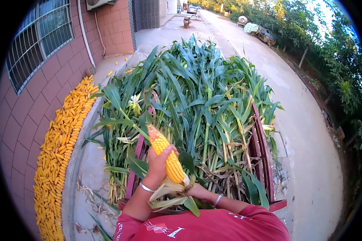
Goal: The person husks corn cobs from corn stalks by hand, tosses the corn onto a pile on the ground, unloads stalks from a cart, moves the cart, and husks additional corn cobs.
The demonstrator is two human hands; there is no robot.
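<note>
A yellow corn cob [167, 156] is tilted in front of my chest, its pointed tip up and to the left. My left hand [157, 164] is wrapped round its side. Peeled-back husk [171, 192] hangs at the cob's lower end. My right hand [197, 191] is closed at that end, against the husk, with its fingers partly hidden. Just beyond both hands lies a big heap of green corn stalks [201, 96], resting on a cart with dark red rails [260, 154].
Many husked cobs [64, 140] are piled along the brick wall [32, 112] on the left. A few loose cobs [110, 74] lie near the wall's corner. A concrete road [301, 140] runs along the right, bordered by trees [309, 44]. Farther off stands a small red machine [186, 22].
</note>
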